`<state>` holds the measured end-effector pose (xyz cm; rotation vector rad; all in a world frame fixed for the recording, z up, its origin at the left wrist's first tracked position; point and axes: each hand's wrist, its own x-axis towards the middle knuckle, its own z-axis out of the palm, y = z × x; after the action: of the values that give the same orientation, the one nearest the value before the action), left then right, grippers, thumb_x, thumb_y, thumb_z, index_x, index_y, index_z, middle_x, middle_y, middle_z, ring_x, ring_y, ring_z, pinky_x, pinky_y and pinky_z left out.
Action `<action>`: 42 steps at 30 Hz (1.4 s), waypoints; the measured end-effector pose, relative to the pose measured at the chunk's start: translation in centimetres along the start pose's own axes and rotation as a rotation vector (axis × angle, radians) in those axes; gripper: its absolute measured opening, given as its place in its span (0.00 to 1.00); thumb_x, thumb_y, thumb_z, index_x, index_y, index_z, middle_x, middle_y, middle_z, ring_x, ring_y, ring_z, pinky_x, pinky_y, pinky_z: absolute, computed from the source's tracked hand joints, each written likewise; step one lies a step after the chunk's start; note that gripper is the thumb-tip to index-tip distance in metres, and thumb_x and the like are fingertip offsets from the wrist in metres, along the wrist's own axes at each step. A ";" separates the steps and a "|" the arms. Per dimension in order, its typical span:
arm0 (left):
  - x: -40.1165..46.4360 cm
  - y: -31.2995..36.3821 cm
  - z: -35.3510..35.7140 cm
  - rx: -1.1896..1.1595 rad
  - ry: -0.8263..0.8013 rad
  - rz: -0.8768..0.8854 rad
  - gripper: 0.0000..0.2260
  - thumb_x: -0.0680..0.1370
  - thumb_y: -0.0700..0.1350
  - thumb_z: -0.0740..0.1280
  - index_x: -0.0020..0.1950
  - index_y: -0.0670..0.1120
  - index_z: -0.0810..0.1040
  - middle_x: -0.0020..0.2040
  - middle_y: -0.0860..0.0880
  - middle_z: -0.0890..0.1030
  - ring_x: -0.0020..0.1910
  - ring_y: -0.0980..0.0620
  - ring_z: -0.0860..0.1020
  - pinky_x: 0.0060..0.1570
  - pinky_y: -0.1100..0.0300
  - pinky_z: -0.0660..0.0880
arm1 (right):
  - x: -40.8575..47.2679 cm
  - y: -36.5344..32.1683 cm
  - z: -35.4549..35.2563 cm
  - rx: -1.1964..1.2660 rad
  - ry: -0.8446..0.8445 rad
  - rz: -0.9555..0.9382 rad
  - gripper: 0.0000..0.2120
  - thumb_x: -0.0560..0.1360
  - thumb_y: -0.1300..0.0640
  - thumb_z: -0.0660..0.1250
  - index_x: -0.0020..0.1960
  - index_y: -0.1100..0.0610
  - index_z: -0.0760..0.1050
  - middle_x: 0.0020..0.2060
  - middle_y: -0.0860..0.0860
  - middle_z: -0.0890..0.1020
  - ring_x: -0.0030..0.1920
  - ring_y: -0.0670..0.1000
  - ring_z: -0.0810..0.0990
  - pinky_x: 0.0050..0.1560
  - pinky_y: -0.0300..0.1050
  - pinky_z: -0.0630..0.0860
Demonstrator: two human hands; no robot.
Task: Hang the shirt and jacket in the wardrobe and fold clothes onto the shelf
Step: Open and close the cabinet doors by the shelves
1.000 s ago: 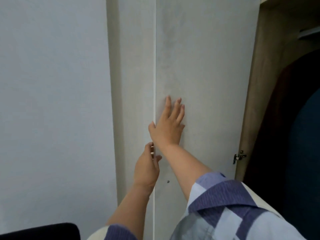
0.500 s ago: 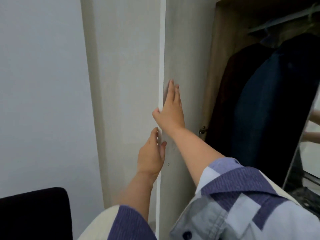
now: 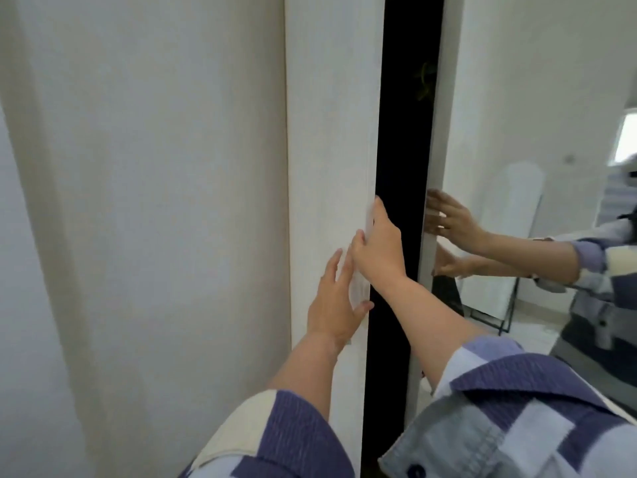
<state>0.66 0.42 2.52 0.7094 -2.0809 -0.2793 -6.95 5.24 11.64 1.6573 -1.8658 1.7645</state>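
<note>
The white wardrobe door [image 3: 331, 132] stands almost closed, leaving a narrow dark gap [image 3: 403, 167] into the wardrobe. My left hand [image 3: 336, 298] lies flat on the door's face with fingers spread and its thumb at the door's edge. My right hand [image 3: 379, 246] rests just above it, fingers straight along that same edge, holding nothing. Inside the gap only a faint green hanger hook [image 3: 425, 81] shows; the hung clothes are hidden in the dark. No shirt, jacket or folded clothes are visible.
A mirrored door [image 3: 517, 132] stands to the right of the gap and reflects my two arms, a white chair-like shape and the floor. A plain pale wall panel [image 3: 155, 201] fills the left side.
The white door has swung towards closed, so the wide opening with dark hanging clothes has shrunk to a slit. Both hands stayed on the door, and the mirrored door has come into view.
</note>
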 end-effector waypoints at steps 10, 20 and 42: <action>5.1 0.0 4.1 0.421 -0.244 0.222 0.55 0.71 0.67 0.65 0.70 0.43 0.23 0.70 0.49 0.21 0.71 0.51 0.25 0.71 0.36 0.38 | 2.2 4.8 -4.5 -1.120 0.366 -0.008 0.49 0.71 0.29 0.54 0.78 0.57 0.37 0.77 0.58 0.38 0.76 0.58 0.36 0.67 0.67 0.29; 8.3 -0.8 7.0 0.401 -0.347 0.305 0.66 0.63 0.72 0.68 0.64 0.44 0.14 0.62 0.49 0.13 0.69 0.47 0.22 0.61 0.35 0.26 | 3.7 5.9 -3.6 -1.201 0.524 0.214 0.54 0.70 0.30 0.61 0.77 0.59 0.35 0.77 0.56 0.37 0.76 0.58 0.35 0.69 0.74 0.43; 5.3 -0.1 3.2 0.237 -0.268 0.404 0.57 0.72 0.60 0.68 0.69 0.44 0.20 0.70 0.44 0.20 0.71 0.42 0.24 0.63 0.30 0.30 | -0.8 2.4 -3.6 -1.353 0.330 0.100 0.31 0.79 0.48 0.55 0.78 0.56 0.47 0.78 0.54 0.44 0.77 0.54 0.40 0.74 0.65 0.43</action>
<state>-4.23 -2.93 4.32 0.3846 -2.4838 0.1079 -10.42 7.80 10.68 0.6792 -2.1023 0.3636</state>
